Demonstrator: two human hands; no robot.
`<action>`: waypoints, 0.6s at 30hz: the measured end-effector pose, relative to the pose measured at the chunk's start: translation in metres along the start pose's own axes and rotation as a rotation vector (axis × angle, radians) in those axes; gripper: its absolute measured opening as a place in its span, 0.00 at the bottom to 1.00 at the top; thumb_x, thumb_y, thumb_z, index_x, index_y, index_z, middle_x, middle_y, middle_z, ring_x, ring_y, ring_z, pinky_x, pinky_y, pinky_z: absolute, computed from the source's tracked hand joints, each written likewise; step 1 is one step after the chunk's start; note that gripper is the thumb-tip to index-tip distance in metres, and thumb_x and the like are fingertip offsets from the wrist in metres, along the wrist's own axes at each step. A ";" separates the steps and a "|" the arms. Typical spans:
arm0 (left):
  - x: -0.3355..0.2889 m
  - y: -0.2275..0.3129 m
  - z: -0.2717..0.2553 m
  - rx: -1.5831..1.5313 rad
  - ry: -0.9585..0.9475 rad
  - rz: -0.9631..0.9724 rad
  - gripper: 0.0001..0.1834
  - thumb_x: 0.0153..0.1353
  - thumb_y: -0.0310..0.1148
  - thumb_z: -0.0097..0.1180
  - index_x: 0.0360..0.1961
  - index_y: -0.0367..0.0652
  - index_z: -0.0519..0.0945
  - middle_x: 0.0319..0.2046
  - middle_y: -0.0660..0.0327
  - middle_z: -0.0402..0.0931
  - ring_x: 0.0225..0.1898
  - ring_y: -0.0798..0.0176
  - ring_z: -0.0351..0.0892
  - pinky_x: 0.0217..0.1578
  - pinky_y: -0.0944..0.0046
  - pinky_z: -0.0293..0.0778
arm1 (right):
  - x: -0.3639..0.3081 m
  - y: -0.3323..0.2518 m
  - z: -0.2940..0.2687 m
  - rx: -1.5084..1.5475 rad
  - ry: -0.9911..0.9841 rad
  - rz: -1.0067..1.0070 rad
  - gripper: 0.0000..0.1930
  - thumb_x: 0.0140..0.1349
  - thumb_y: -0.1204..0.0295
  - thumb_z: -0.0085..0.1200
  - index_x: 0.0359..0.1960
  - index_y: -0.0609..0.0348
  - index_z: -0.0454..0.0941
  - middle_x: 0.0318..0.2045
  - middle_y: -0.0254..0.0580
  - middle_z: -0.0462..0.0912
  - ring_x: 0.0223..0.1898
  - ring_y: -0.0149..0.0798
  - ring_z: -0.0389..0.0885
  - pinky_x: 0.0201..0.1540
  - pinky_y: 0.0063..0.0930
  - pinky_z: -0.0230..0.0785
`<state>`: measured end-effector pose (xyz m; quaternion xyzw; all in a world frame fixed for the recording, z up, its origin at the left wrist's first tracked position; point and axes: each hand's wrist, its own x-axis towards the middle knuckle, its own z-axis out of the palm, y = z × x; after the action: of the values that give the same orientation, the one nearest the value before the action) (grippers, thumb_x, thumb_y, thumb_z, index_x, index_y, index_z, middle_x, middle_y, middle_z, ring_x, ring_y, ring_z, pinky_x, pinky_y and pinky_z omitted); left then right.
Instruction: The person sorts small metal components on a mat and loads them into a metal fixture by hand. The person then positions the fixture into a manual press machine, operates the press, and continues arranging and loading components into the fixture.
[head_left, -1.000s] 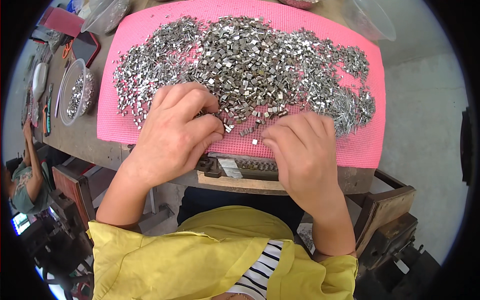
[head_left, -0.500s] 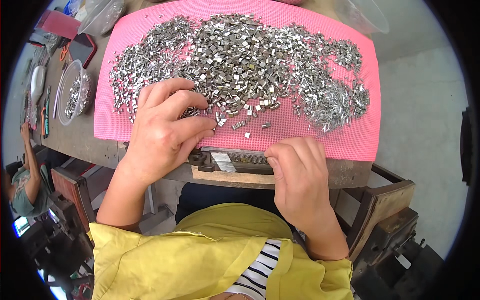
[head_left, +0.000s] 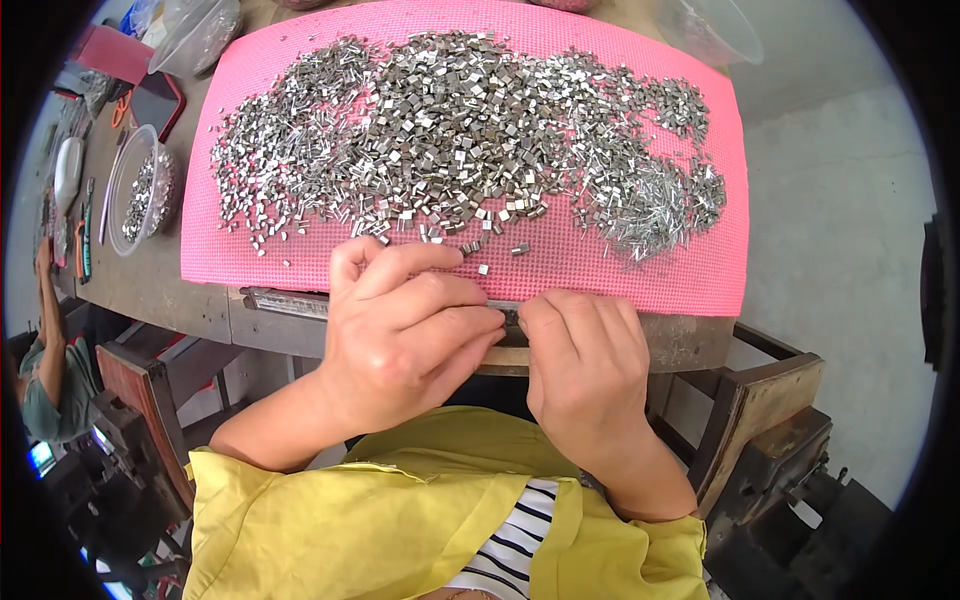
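Observation:
My left hand [head_left: 415, 325] is bent over the near edge of the pink mat, thumb and forefinger pinched together. Whatever it pinches is too small or hidden to make out. Close beside it, my right hand [head_left: 588, 360] has its fingers curled together over a dark narrow bar-shaped holder [head_left: 513, 322] at the table's front edge; its fingertips hide what they grip. Both hands cover most of that holder. Just beyond the fingers, a few small silvery metal pieces [head_left: 483, 269] lie apart from a large spread heap of metal blocks and pins [head_left: 455, 130].
The pink mesh mat [head_left: 310, 262] covers much of the table [head_left: 150, 290]. At left stand a clear tub of metal pieces [head_left: 125, 190], pliers [head_left: 80, 240] and a dark red-edged tray [head_left: 158, 105]. Clear containers [head_left: 205, 40] sit farther back. Another person [head_left: 60, 370] is at far left.
My left hand has moved from the heap's near edge right and toward me, to the holder beside my right hand. The right hand has shifted slightly. The view has moved a little.

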<state>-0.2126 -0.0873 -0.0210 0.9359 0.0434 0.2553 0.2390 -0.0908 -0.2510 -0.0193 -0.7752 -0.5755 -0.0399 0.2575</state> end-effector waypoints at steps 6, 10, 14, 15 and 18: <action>-0.004 0.002 0.015 0.039 0.013 0.002 0.13 0.44 0.30 0.75 0.34 0.51 0.89 0.36 0.71 0.84 0.46 0.62 0.83 0.46 0.53 0.63 | -0.002 -0.002 0.004 -0.076 0.031 -0.021 0.13 0.54 0.73 0.58 0.40 0.67 0.82 0.36 0.43 0.81 0.36 0.42 0.81 0.41 0.37 0.71; -0.001 0.002 0.012 0.061 -0.014 0.011 0.13 0.42 0.28 0.75 0.33 0.51 0.89 0.35 0.70 0.85 0.45 0.59 0.82 0.46 0.55 0.64 | -0.004 0.003 0.001 0.045 0.049 0.025 0.12 0.55 0.77 0.62 0.41 0.64 0.83 0.38 0.43 0.84 0.37 0.44 0.83 0.42 0.38 0.71; -0.004 0.001 0.011 0.042 -0.028 -0.031 0.15 0.41 0.29 0.76 0.34 0.51 0.90 0.36 0.70 0.85 0.45 0.59 0.82 0.47 0.55 0.65 | -0.006 0.009 -0.004 0.166 0.054 0.062 0.13 0.55 0.81 0.67 0.42 0.62 0.84 0.40 0.43 0.86 0.37 0.46 0.84 0.43 0.39 0.70; -0.004 0.000 0.011 0.031 -0.031 -0.045 0.16 0.40 0.29 0.78 0.34 0.50 0.90 0.36 0.70 0.86 0.45 0.58 0.82 0.47 0.55 0.65 | -0.006 0.010 -0.004 0.166 0.056 0.062 0.13 0.55 0.81 0.67 0.42 0.62 0.84 0.40 0.43 0.86 0.37 0.46 0.84 0.43 0.39 0.70; -0.004 -0.002 0.010 0.008 -0.050 -0.063 0.18 0.39 0.33 0.80 0.36 0.49 0.91 0.36 0.69 0.86 0.45 0.57 0.82 0.49 0.56 0.68 | -0.008 0.012 -0.003 0.187 0.060 0.052 0.12 0.55 0.81 0.67 0.42 0.62 0.85 0.40 0.42 0.87 0.38 0.45 0.84 0.43 0.39 0.70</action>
<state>-0.2109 -0.0901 -0.0310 0.9411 0.0679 0.2239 0.2440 -0.0817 -0.2615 -0.0237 -0.7609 -0.5484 -0.0028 0.3467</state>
